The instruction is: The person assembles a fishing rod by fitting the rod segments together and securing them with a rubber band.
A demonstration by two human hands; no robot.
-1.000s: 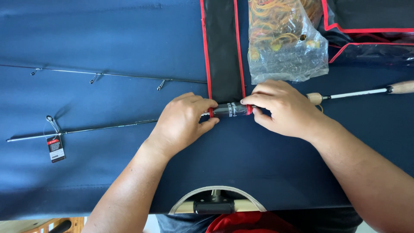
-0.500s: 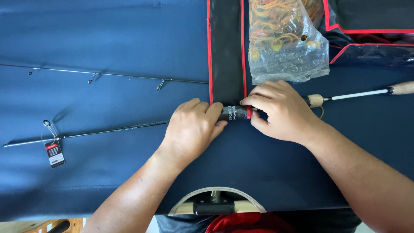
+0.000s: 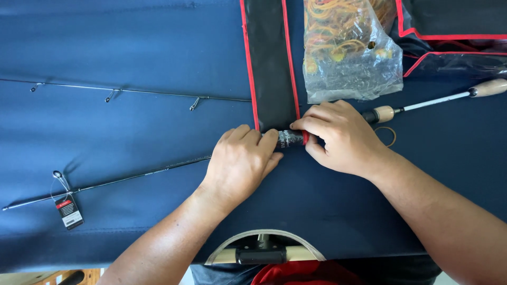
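Here your left hand (image 3: 240,161) and right hand (image 3: 340,137) both pinch the rod (image 3: 132,178) where it meets the sleeve (image 3: 270,68) mouth, fingers closed round the shaft, so it stays level on the cloth (image 3: 132,42); its handle (image 3: 383,113) lies rightward.

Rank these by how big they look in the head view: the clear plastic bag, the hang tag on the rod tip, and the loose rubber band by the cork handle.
1. Clear plastic bag, by far the largest.
2. Hang tag.
3. Rubber band, slightly smaller than the tag; close call.
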